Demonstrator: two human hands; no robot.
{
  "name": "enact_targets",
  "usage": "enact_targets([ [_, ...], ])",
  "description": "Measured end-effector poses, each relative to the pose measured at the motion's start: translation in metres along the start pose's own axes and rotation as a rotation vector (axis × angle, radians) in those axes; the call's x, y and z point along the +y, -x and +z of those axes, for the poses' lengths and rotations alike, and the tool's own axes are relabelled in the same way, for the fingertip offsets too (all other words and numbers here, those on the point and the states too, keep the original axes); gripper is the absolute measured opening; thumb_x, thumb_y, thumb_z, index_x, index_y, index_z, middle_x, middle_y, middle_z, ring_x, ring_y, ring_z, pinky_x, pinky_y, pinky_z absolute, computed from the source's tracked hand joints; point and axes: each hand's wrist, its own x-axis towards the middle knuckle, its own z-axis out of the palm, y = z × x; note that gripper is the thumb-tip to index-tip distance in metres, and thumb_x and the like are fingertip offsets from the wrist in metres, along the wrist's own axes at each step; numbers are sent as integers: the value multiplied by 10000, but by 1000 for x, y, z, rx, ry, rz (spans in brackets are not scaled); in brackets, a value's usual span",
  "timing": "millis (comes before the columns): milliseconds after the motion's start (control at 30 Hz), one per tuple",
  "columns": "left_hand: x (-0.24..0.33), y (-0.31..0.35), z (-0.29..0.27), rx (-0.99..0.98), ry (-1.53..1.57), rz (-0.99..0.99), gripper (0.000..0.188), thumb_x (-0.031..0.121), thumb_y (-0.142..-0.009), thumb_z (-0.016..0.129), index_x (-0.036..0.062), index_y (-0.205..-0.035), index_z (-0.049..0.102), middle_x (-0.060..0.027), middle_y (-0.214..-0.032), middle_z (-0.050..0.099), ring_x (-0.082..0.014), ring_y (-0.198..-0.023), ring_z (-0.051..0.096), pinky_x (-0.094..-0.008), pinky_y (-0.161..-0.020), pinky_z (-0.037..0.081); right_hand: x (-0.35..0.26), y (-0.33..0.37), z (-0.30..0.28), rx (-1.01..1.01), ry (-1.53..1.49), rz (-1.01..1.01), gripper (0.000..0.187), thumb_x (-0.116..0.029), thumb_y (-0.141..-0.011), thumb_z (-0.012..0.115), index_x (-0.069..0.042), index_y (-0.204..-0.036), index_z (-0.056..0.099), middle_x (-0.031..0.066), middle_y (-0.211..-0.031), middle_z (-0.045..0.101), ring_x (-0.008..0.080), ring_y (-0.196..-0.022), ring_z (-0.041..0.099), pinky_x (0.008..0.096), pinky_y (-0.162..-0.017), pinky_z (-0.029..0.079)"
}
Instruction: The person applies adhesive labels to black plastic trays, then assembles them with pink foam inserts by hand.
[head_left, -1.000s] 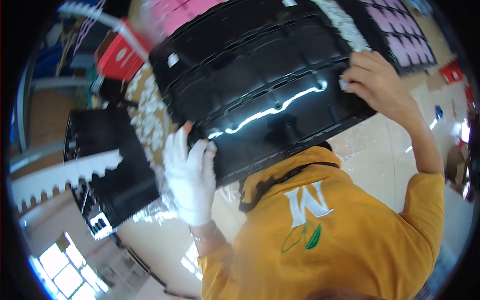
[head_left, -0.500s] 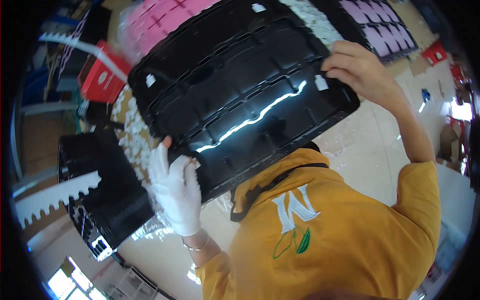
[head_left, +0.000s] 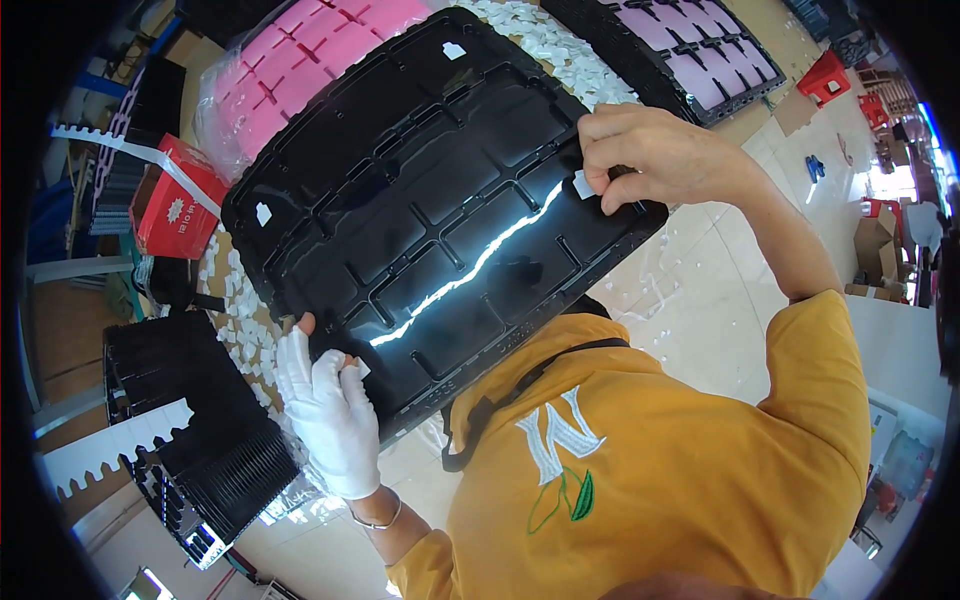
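Observation:
A large black plastic tray (head_left: 480,215) with moulded ribs is tilted in front of me, a bright streak of light across it. My left hand (head_left: 335,415), in a white glove with bare fingertips, grips its lower left corner beside a small white tab (head_left: 363,369). At the tray's right edge my bare right hand (head_left: 650,158) is closed, thumb and fingertips at another white tab (head_left: 583,185). Two more tabs, an upper one (head_left: 453,50) and a left one (head_left: 264,214), sit near the tray's far edge.
Behind lie a pink tray in clear wrap (head_left: 300,70), scattered white pieces (head_left: 530,40) and a black tray with lilac compartments (head_left: 680,50). To the left are a red box (head_left: 178,200), a notched white strip (head_left: 115,450) and a stack of black trays (head_left: 200,410).
The tray now appears further left in view. My right hand's fingers have come down onto the right tab, which earlier lay uncovered just below them. The left hand keeps its corner.

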Motion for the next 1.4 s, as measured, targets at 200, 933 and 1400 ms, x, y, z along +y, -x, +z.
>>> enact_targets([
  [200,3,1,-1,22,-29,10,177,-43,-774,633,37,-909,551,-166,-1289,558,-388,-1237,470,-493,-1093,332,-6,1,13,234,258,-37,153,-112,-737,735,-50,-844,644,57,-857,545,230,-887,565,365,-828,445],
  [933,0,-1,-6,-5,-29,15,122,-10,-790,648,45,-887,599,-142,-1270,582,-349,-1226,493,-497,-1105,314,-6,-5,20,171,343,-92,50,-69,-789,628,-36,-809,596,82,-816,523,228,-850,569,351,-793,456],
  [1400,-8,3,1,8,34,-21,81,-38,-824,605,13,-880,579,-142,-1292,563,-329,-1113,564,-440,-989,426,-34,67,1,383,-94,103,85,-90,-834,634,-46,-833,562,74,-795,488,271,-776,508,353,-678,420],
])
